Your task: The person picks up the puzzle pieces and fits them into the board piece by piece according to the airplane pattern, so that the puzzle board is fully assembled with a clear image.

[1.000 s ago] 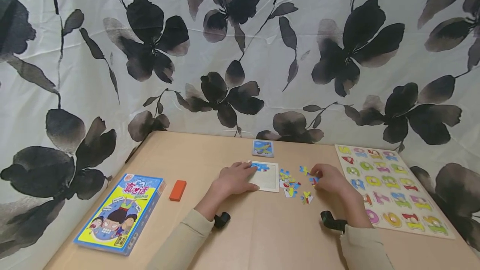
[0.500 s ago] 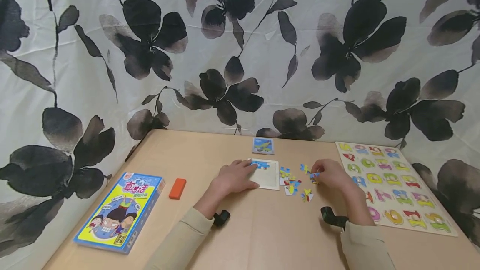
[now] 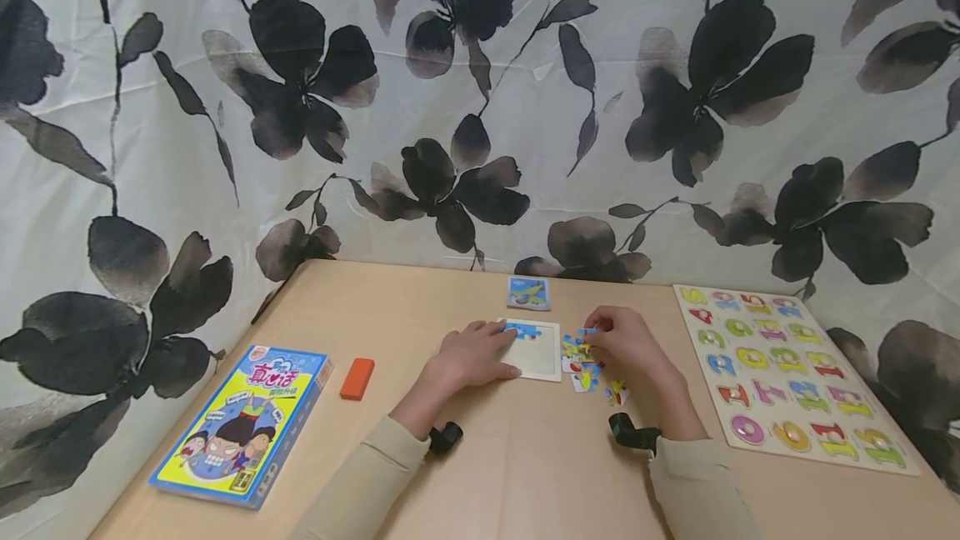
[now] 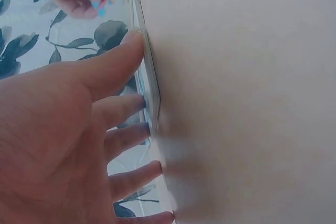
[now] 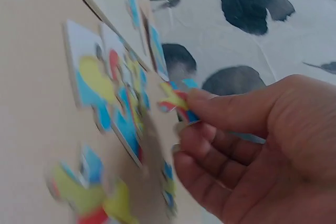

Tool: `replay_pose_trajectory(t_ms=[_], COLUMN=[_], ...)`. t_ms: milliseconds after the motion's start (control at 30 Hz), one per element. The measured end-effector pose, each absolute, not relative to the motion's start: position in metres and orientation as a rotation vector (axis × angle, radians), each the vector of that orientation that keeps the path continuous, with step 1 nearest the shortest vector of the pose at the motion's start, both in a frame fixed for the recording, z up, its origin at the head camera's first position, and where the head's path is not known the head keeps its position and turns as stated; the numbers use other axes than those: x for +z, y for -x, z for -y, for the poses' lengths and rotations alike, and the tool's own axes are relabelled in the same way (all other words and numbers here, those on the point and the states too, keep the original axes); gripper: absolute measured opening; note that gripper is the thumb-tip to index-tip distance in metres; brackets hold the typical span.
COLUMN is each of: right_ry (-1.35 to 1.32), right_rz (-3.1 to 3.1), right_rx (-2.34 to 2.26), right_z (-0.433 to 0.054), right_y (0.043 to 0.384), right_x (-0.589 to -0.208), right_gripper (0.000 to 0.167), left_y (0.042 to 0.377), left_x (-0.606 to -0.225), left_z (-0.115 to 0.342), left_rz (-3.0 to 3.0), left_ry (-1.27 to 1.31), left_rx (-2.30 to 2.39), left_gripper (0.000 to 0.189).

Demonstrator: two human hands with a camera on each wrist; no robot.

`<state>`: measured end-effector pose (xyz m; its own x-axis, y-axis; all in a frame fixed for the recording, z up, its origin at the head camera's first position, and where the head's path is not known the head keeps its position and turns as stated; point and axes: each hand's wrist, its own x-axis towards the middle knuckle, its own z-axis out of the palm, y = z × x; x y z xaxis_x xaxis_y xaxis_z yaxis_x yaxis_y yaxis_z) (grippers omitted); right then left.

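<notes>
My right hand (image 3: 622, 344) pinches a blue, yellow and red jigsaw puzzle piece (image 5: 178, 99) between thumb and fingertips, above the loose pieces. My left hand (image 3: 474, 354) lies spread on the left side of a white puzzle tray (image 3: 538, 367); in the left wrist view its thumb and fingertips (image 4: 137, 43) touch the tray's edge. Several joined blue pieces (image 3: 523, 331) sit along the tray's top. Right of the tray lies a heap of loose puzzle pieces (image 3: 583, 379), with a few more pieces (image 3: 617, 392) nearer me, partly hidden by the right hand.
Behind the tray lies a small picture card (image 3: 528, 293) with a yellow shape on blue. An orange block (image 3: 357, 379) and a blue-yellow box (image 3: 242, 427) stand at left. A board of colourful numbers and letters (image 3: 795, 382) lies at right. A floral curtain (image 3: 480, 107) hangs behind.
My right hand has lifted a puzzle piece from the right-hand group and moved left with it, over the heap beside the tray. The left hand has stayed in place.
</notes>
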<state>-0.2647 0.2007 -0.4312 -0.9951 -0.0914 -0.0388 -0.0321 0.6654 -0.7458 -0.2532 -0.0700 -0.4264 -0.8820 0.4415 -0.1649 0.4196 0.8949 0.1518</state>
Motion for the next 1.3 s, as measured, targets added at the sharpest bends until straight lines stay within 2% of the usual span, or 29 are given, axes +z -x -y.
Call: replay_pose_trajectory(t_ms=[433, 733, 1300], right_ry=[0.033, -0.023, -0.151], right_rz=[-2.786, -2.770, -2.901], right_rx=[-1.417, -1.472, -1.274], right_z=[-0.160, -0.137, -0.122], right_y=[0.280, 0.290, 0.292], right_x=[-0.447, -0.453, -0.449], right_gripper=[0.017, 0.011, 0.005], left_y=[0.256, 0.257, 0.256], left_x=[-0.429, -0.428, -0.427], left_z=[0.070, 0.070, 0.069], left_rz=[-2.872, -2.881, -2.874], left_ry=[-0.663, -0.668, -0.662], left_rx=[0.123, 0.106, 0.089], left_gripper=[0.073, 0.072, 0.072])
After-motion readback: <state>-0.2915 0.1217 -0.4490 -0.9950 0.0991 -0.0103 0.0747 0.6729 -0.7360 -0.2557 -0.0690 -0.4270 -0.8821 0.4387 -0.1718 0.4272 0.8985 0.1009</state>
